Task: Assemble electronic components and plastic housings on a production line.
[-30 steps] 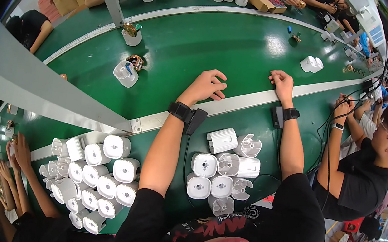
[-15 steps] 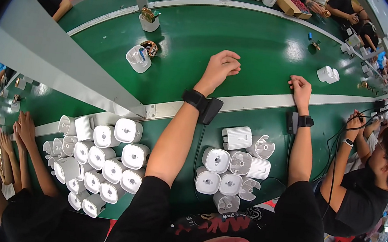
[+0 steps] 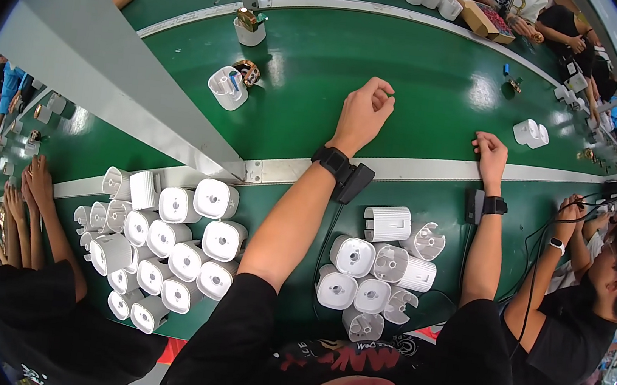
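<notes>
My left hand (image 3: pixel 365 114) hovers over the green work surface beyond the pale metal rail. Its fingers are loosely bent and a little apart, with nothing seen in them. Over the same surface, further right, my right hand (image 3: pixel 490 156) hangs with fingers drooping and slightly spread, also without anything visible. Nearest to it is a pair of white housings (image 3: pixel 531 133). To the left of my left hand stands an open white housing (image 3: pixel 227 88) with blue and white parts inside, beside a copper-coloured ring part (image 3: pixel 247 73). Each wrist wears a black strap with a small box.
White housings stand in a large cluster (image 3: pixel 173 242) left of my left forearm and a smaller one (image 3: pixel 375 265) between my arms. A grey metal post (image 3: pixel 132 73) rises at left. Black cables (image 3: pixel 528 271) hang at right. Co-workers sit on both sides.
The whole view has shifted slightly. My left hand has turned, its fingers now pointing more away from me and bent a bit more. My right hand has barely moved.
</notes>
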The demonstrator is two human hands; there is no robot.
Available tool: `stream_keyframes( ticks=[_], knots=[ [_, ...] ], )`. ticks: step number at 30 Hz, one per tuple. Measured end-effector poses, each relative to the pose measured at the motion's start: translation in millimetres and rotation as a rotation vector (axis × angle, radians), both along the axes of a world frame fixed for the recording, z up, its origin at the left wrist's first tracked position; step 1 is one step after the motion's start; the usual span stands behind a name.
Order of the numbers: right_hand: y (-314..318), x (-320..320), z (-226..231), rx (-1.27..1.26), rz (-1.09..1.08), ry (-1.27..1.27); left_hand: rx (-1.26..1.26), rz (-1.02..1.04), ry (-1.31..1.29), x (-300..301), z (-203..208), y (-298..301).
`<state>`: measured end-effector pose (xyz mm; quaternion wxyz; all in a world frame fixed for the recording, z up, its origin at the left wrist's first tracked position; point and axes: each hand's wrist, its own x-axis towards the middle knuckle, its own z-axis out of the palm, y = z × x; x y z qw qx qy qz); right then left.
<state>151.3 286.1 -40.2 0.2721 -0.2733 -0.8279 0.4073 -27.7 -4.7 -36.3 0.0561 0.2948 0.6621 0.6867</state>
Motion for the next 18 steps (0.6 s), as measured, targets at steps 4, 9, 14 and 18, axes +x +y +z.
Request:
stream_keyframes(
  ticks=[4,9,14,18],
  knots=[
    [2.6,0.6,1.4,-0.005,0.002,0.007,-0.129,0.066,0.167,0.8,6.8,-3.7],
    [1.5,-2.2,0.5,0.008,-0.003,0.002,-0.252,0.283,0.527,-4.2,3.7,-4.5],
    [3.1,-3.0,0.4,0.024,-0.002,-0.001,-0.358,0.591,0.779,-6.3,2.1,-5.7],
    [4.5,-0.6,-0.3,0.015,-0.002,0.008,-0.423,0.619,0.765,-6.4,0.0,-4.8]
  ],
)
